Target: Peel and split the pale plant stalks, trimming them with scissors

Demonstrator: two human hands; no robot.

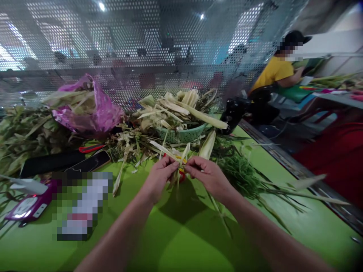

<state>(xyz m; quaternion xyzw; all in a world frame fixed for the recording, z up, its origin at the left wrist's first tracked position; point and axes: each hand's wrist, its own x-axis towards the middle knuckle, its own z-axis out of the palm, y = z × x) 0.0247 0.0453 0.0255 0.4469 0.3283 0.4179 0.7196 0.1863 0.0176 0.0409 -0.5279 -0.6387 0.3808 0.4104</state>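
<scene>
Over the green table point(181, 241), my left hand point(160, 176) and my right hand point(208, 174) meet at a small bundle of pale leaf strips point(179, 160) with yellow and red bits in it. Both hands pinch the bundle between closed fingers, the left from the left side, the right from the right. Long pale strips point(208, 145) stick up and away from it. Just behind stands a teal basket point(184, 135) heaped with cut pale leaves.
A pink plastic bag point(93, 107) and piles of green leaves point(25, 132) lie at the left. A phone point(90, 162) and a pink scale point(28, 206) sit near the left edge. Leafy stems point(249, 177) spread right. A perforated screen point(159, 53) backs the table; a person in yellow point(276, 71) sits beyond.
</scene>
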